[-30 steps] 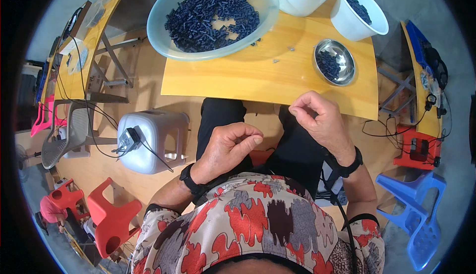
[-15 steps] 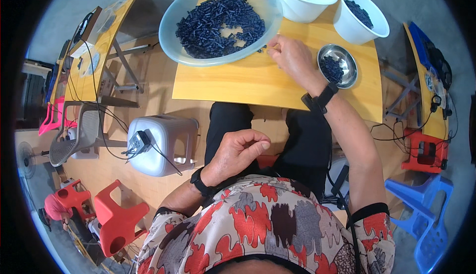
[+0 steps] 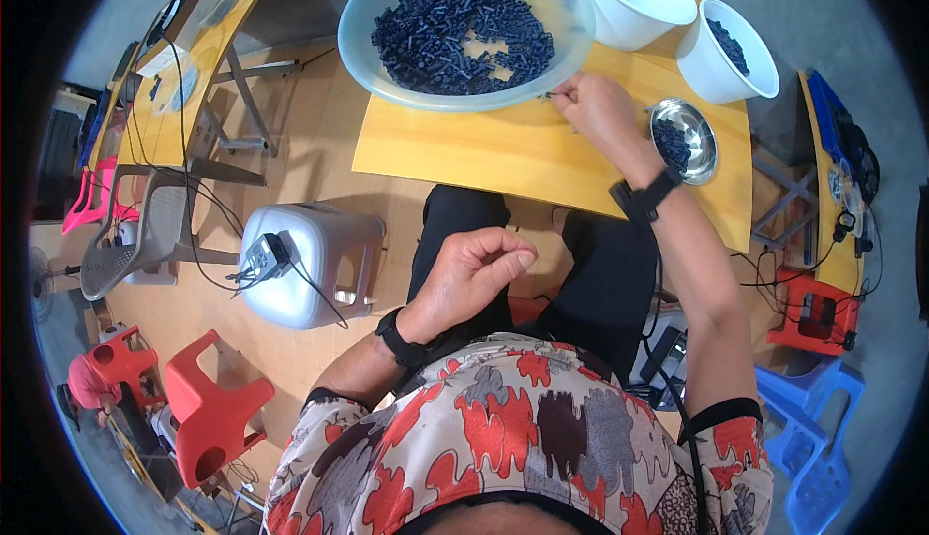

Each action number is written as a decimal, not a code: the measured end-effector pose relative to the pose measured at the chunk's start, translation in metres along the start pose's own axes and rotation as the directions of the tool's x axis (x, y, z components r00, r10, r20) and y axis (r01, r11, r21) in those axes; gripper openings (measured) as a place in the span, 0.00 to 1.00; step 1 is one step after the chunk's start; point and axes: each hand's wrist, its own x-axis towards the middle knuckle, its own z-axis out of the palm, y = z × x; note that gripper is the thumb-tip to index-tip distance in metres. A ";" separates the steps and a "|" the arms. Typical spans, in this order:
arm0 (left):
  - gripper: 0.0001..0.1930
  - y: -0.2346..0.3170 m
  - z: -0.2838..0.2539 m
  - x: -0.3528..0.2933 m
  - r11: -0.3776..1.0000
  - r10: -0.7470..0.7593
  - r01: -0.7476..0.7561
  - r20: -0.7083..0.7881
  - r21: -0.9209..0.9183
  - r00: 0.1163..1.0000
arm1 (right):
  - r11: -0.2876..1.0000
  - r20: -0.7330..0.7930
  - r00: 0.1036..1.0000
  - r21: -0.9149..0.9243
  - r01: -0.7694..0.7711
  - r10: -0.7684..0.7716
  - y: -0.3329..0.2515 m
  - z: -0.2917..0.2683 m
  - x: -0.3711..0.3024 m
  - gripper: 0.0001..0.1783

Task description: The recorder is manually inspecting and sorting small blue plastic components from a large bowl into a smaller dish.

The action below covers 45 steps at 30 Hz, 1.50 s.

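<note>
Head view: the short, dark-blue, tube-like pieces (image 3: 426, 37) lie heaped in the wide, translucent pale-blue plastic basin (image 3: 360, 69) on the yellow wooden worktop (image 3: 455, 153). They look light, fairly stiff and hard to break, perhaps slippery; a fingertip pinch across the middle should suit. The hands are well apart: the right hand (image 3: 602, 117) is bunched just beside the basin's rim, the left hand (image 3: 466, 276) curled above the lap; whether either grips anything, I cannot tell.

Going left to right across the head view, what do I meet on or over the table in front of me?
Large translucent basin, right hand, shiny metal bowl, white tub holding dark pieces.
</note>
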 end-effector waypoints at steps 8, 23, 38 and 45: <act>0.11 0.024 -0.005 0.011 0.944 -0.053 0.002 -0.146 -0.330 0.988 | 0.826 -0.077 0.996 0.559 0.071 -0.034 -0.056 -0.019 -0.091 0.08; 0.07 0.011 -0.004 0.016 0.896 -0.159 0.060 -0.191 -0.440 0.969 | 0.920 -0.040 0.988 0.360 0.153 -0.149 -0.026 -0.015 -0.105 0.07; 0.03 -0.005 -0.011 0.002 0.921 -0.135 0.087 -0.101 -0.379 0.986 | 0.966 -0.205 0.944 -0.022 0.258 -0.257 -0.023 0.001 -0.059 0.10; 0.03 -0.006 -0.013 -0.006 0.930 -0.130 0.082 -0.113 -0.358 0.985 | 0.956 -0.090 0.955 0.049 0.288 -0.283 -0.043 0.031 -0.048 0.07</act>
